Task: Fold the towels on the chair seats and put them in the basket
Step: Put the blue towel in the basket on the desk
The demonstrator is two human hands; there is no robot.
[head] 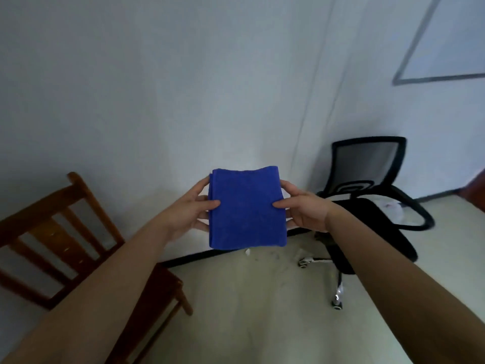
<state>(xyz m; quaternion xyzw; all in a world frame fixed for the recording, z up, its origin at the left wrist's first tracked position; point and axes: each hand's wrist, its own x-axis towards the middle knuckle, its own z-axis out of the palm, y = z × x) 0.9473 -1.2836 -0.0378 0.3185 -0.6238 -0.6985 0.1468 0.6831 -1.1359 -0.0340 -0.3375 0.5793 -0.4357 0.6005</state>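
Room: pale wall (157,88) from 9 to 3 o'clock; beige floor (249,311) at 6 o'clock. Basket not in view.

Wooden chair (65,232), 8 o'clock: slatted back, seat partly hidden by the left forearm.

Office chair (367,164), 3 o'clock: black, mesh back. Something pale lies on its seat, too blurred to name.

Blue towel (246,211), centre: folded to a compact rectangle, held upright in the air between the two chairs, clear of both seats. Judged light, soft and limp, with layers that may slip apart. Best held at the two side edges, pinching through all layers, or supported from below.

Left hand (189,208), 9 o'clock of towel: thumb on the near face, fingers behind, pinching the left edge.

Right hand (304,208), 3 o'clock of towel: same pinch on the right edge. The hands are apart, with the towel spanning the gap.
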